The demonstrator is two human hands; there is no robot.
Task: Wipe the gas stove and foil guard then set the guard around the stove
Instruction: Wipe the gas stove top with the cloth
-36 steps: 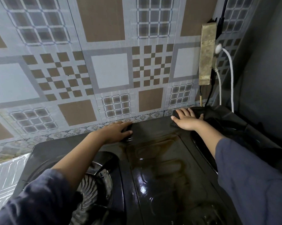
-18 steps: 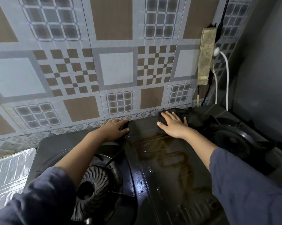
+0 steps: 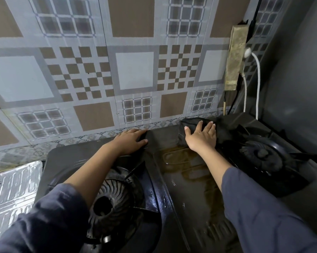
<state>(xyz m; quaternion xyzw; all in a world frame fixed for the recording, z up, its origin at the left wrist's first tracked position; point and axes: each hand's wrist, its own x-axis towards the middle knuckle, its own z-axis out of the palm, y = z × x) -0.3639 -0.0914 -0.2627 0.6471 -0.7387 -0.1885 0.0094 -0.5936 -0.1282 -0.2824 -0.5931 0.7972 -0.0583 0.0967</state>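
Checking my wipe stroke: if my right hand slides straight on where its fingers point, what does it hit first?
Probably the tiled wall: the right hand lies flat on the dark cloth at the rear of the stove, fingers aimed at the tiles. Depth is unclear.

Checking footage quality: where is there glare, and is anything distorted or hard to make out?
Head view: wet glints on the stove; head view: the wide-angle lens bows the wall tiles; head view: the dark cloth under the right hand blends into the black stove.
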